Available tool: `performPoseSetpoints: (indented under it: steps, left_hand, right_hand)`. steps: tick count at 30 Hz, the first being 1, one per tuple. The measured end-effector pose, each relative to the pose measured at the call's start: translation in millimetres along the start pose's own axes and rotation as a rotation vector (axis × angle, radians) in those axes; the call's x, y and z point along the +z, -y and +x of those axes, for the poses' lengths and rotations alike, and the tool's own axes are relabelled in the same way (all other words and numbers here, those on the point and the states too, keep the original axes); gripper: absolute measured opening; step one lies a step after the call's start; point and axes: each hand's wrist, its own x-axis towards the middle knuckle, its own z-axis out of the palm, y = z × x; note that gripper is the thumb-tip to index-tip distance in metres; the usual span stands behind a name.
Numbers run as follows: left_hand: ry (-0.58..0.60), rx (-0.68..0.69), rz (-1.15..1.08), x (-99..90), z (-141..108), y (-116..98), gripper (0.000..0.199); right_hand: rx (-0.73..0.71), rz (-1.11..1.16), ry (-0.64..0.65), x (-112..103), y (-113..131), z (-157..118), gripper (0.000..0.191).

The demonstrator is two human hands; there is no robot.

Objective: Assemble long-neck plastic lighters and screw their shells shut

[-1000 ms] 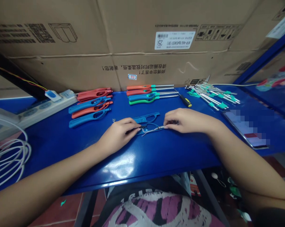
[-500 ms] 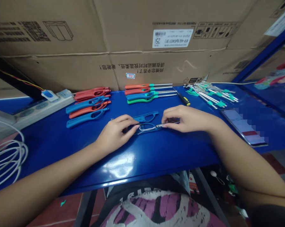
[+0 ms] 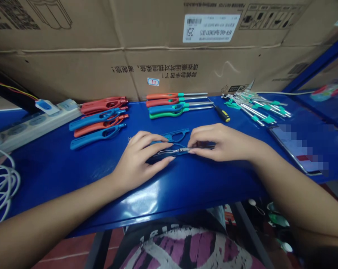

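Observation:
Centre of the blue table lies an open blue lighter shell half (image 3: 177, 153) with thin white wires in it. A second blue shell half (image 3: 180, 135) is just behind it. My left hand (image 3: 142, 157) is over the left end of the nearer half, thumb and fingers spread apart, with no grip visible. My right hand (image 3: 219, 144) pinches a thin metal rod (image 3: 183, 150) at the right end of that half; the rod's tip lies by the wires.
Red and blue handles (image 3: 98, 136) lie at the left, near a power strip (image 3: 34, 125). Assembled lighters (image 3: 169, 108), a screwdriver (image 3: 222, 113), metal rods with green parts (image 3: 258, 108) and a phone (image 3: 295, 149) lie behind and right. A cardboard box (image 3: 157, 56) stands behind.
My left hand has let go of the wires and its fingers have spread. The metal rod, in my right hand, has shifted slightly left. The camera view has moved a little closer.

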Motion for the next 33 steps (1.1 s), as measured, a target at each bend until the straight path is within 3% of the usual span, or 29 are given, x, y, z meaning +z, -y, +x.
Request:
performPoseSetpoints:
  steps: [10,23,33]
  left_hand:
    - [-0.052,0.051,-0.016,-0.4,-2,-2,0.012]
    - [-0.064,0.030,-0.079,-1.0,0,-5,0.007]
    - [-0.052,-0.065,-0.199,1.9,1,-6,0.007]
  right_hand:
    - [-0.123,0.003,-0.088,17,10,7,0.012]
    - [-0.149,-0.020,-0.084,18,11,8,0.014]
    - [-0.127,-0.269,-0.021,19,18,7,0.024]
